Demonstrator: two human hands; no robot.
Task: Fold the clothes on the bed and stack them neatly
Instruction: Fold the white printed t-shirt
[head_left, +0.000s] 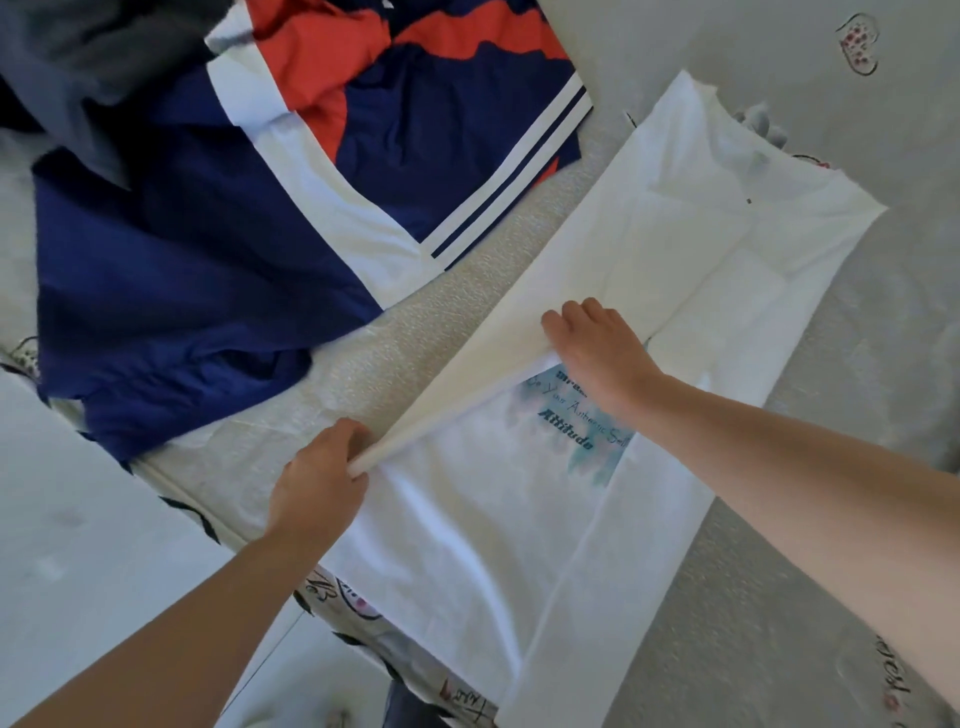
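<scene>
A white T-shirt (467, 545) with a teal print lies lengthwise on the grey bed (831, 441), its right side folded inward. My left hand (317, 483) pinches the shirt's left edge near the bed's front edge and lifts it. My right hand (597, 353) grips the same raised edge farther up, over the print. The fabric between both hands forms a taut lifted fold. A navy, red and white garment (208, 260) lies spread at the left.
Dark grey clothing (88, 67) is heaped at the top left corner, partly over the navy garment. The bed's patterned edge (363, 618) runs diagonally below the shirt, with pale floor (93, 545) at the lower left. Bare grey bedding lies to the right.
</scene>
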